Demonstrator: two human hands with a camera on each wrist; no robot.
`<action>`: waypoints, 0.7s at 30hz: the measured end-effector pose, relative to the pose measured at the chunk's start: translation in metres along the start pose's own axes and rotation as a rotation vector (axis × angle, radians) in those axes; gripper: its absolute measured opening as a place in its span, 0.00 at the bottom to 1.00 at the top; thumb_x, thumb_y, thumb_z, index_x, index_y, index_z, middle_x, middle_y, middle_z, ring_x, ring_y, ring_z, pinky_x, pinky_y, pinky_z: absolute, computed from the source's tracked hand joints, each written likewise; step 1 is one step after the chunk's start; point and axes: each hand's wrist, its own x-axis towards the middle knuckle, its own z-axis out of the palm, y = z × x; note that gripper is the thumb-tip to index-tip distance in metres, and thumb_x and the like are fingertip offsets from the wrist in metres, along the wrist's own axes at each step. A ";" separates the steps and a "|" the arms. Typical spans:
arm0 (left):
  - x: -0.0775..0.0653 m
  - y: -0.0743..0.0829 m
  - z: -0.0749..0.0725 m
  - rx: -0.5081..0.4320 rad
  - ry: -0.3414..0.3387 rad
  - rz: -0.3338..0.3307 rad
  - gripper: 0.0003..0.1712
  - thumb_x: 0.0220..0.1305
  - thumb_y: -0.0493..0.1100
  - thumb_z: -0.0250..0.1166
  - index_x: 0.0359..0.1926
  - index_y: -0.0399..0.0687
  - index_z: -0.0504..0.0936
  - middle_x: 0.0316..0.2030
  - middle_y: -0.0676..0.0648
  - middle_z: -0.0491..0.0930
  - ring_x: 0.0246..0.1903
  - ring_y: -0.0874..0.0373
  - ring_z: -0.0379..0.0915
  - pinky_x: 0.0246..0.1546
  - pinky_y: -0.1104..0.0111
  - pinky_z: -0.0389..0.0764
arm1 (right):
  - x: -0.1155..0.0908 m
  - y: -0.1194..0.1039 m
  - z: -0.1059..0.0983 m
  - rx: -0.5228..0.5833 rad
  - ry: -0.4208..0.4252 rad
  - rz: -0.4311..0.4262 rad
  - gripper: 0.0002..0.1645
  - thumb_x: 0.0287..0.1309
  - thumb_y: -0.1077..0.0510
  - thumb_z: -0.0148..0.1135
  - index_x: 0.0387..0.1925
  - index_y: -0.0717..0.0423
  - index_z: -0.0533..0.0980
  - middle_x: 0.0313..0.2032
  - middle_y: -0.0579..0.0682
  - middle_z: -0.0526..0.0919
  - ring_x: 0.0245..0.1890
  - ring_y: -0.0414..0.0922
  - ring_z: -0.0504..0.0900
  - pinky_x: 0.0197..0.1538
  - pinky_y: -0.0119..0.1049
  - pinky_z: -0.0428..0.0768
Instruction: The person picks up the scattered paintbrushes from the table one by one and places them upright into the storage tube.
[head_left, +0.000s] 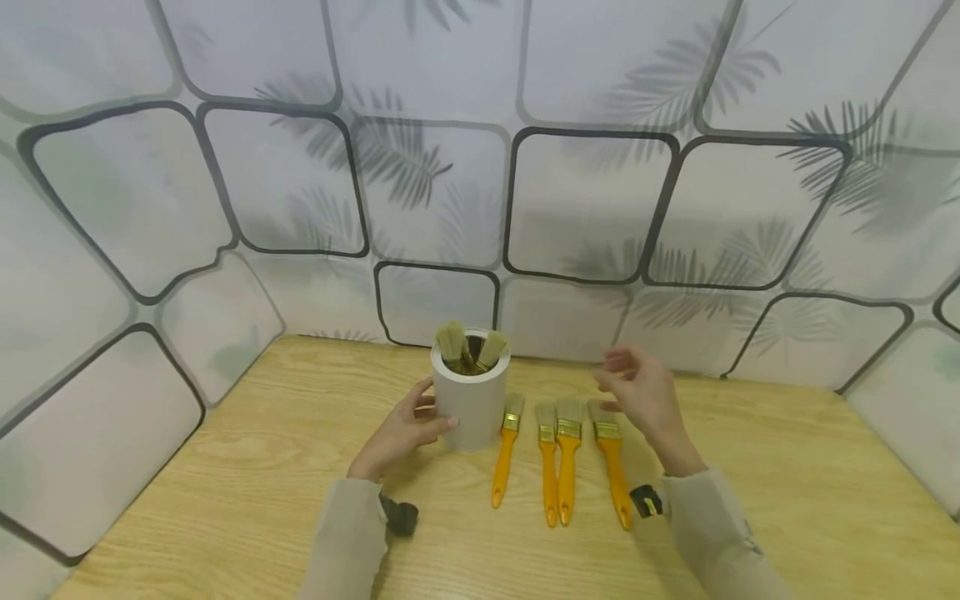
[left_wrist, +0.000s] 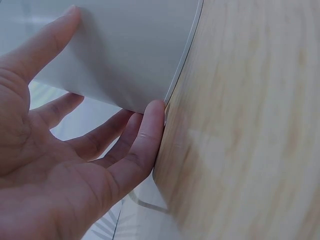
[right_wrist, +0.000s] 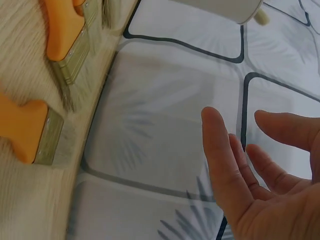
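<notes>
A white cylindrical pot (head_left: pixel 471 412) stands upright on the wooden table, with paintbrushes (head_left: pixel 452 343) in it, bristles up. My left hand (head_left: pixel 401 433) holds the pot's left side low down, thumb across the front and fingertips against its wall, as the left wrist view shows; the little finger (left_wrist: pixel 150 130) is near the base and table. To the right of the pot lie several orange-handled paintbrushes (head_left: pixel 567 462), bristles pointing away from me. Above the bristles of the rightmost paintbrush (head_left: pixel 613 467) hovers my right hand (head_left: pixel 643 396), fingers loosely bent around nothing.
The wooden table (head_left: pixel 247 475) ends at the back against a wall covering (head_left: pixel 585 208) with dark outlined blocks and leaf prints. Another covered wall (head_left: pixel 82 333) borders the left. Black wrist-camera parts (head_left: pixel 401 517) sit by both sleeves.
</notes>
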 end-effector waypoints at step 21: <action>0.000 0.001 0.001 0.001 0.006 -0.002 0.47 0.67 0.41 0.69 0.79 0.44 0.54 0.69 0.30 0.63 0.66 0.34 0.64 0.57 0.46 0.76 | -0.007 0.025 -0.020 -0.088 -0.117 0.115 0.26 0.65 0.67 0.62 0.60 0.77 0.66 0.47 0.72 0.78 0.36 0.59 0.86 0.32 0.44 0.87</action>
